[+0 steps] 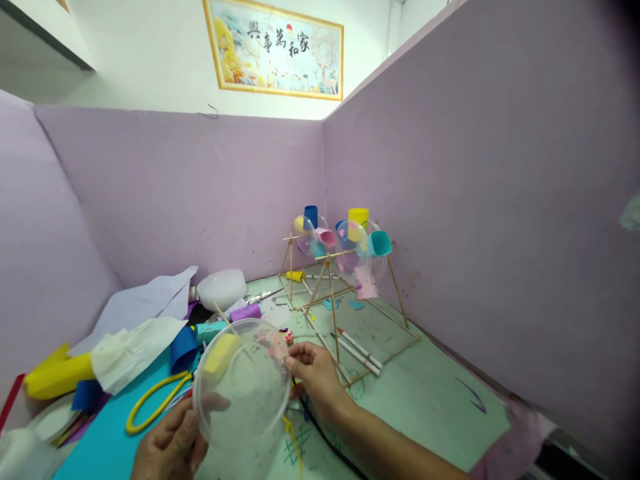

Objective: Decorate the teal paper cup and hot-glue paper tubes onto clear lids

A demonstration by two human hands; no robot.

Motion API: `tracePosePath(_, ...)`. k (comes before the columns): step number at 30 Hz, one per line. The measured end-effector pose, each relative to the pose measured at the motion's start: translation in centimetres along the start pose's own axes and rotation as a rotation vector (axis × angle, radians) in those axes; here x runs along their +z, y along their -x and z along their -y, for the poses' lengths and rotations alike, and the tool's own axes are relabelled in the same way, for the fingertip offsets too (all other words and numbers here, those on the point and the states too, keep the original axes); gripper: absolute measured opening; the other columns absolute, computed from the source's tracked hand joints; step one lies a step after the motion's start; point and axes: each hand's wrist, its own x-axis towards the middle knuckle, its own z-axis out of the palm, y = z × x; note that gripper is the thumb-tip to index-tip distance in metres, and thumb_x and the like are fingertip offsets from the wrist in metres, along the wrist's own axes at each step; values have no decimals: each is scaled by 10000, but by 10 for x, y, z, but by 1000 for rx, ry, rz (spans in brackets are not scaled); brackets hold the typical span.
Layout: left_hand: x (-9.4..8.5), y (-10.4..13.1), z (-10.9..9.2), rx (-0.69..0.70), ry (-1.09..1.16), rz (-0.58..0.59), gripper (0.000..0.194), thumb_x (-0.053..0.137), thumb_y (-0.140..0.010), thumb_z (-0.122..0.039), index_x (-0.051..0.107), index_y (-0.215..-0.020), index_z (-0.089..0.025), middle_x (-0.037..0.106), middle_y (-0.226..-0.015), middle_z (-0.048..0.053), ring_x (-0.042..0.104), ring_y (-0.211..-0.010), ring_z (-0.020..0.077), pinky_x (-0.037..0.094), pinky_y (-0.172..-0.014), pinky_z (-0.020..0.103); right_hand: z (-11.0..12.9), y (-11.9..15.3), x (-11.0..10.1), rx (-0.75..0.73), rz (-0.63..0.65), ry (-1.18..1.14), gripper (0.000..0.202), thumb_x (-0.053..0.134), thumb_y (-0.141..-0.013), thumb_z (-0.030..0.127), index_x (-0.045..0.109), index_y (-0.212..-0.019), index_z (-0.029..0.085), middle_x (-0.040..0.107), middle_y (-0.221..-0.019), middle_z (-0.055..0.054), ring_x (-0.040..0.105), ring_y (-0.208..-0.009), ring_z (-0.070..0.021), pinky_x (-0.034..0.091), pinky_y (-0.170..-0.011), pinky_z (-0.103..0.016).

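Observation:
Between my two hands a round clear plastic lid [245, 400] is held up above the table, tilted toward me. My left hand [173, 437] grips its lower left rim, thumb in front and fingers behind. On the right rim, my right hand [317, 377] pinches the edge between thumb and fingers. A thin wooden stick [223, 315] shows at the lid's upper part; whether it touches the lid I cannot tell. Beyond my right hand stand two stick-frame wheel models, the nearer with clear discs [353, 243] and coloured paper cups [381, 243].
Yellow-handled scissors [135, 413] lie on blue paper [107, 427] at left, among paper scraps and a white bottle [221, 289]. Several white pens [360, 350] rest inside the nearer frame's base. A black cord [325, 433] runs below my right hand. Purple partitions [200, 187] enclose the table.

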Motion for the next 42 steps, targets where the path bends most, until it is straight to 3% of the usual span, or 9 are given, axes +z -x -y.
tracePosePath(5, 5, 8, 1, 51, 99, 14, 417, 818, -488, -443, 748, -783, -156, 714, -760, 101, 595, -605, 174, 463, -504, 245, 3, 6, -1, 57, 30, -21, 244, 746, -499, 267, 604, -661, 155, 577, -546, 42, 523, -469, -104, 448, -344, -197)
tracePosePath(9, 11, 14, 0, 84, 86, 210, 465, 769, -522, -554, 742, -692, -122, 692, -735, 118, 521, -522, 118, 358, -422, 209, 2, 6, -2, 116, 68, -34, 267, 766, -467, 232, 604, -667, 163, 593, -548, 39, 552, -491, -115, 474, -369, -210)
tracePosePath(11, 12, 15, -1, 71, 107, 229, 439, 733, -588, -546, 749, -721, -128, 697, -744, 111, 465, -471, 85, 318, -402, 204, 0, 6, -2, 128, 83, -36, 283, 774, -453, 226, 599, -666, 164, 604, -551, 32, 567, -507, -126, 491, -385, -226)
tracePosePath(18, 9, 13, -5, 54, 155, 135, 370, 707, -640, -477, 754, -696, -114, 722, -741, 120, 378, -389, 54, 270, -374, 214, 0, 9, 0, 130, 91, -25, 259, 762, -451, 203, 599, -646, 156, 629, -568, 15, 589, -500, -130, 522, -450, -263)
tracePosePath(23, 9, 12, -4, 37, 195, 132, 356, 729, -616, -455, 755, -709, -112, 717, -708, 116, 439, -414, 75, 283, -372, 208, -2, 7, 1, 149, 97, -26, 226, 735, -461, 191, 595, -634, 154, 618, -540, 21, 578, -471, -123, 518, -459, -265)
tracePosePath(33, 13, 11, -10, -107, 381, 22, 303, 633, -728, -405, 709, -689, -114, 687, -644, 93, 549, -489, 117, 354, -379, 191, -1, 11, 1, 180, 127, -5, 250, 750, -461, 219, 579, -636, 166, 638, -543, 21, 597, -477, -128, 536, -505, -277)
tracePosePath(42, 9, 11, -16, -68, 370, 66, 351, 615, -719, -422, 717, -671, -90, 687, -647, 106, 573, -512, 142, 405, -421, 224, -2, 10, 2, 24, 113, 148, 145, 707, -497, 173, 621, -613, 168, 627, -544, 23, 576, -500, -131, 495, -501, -260)
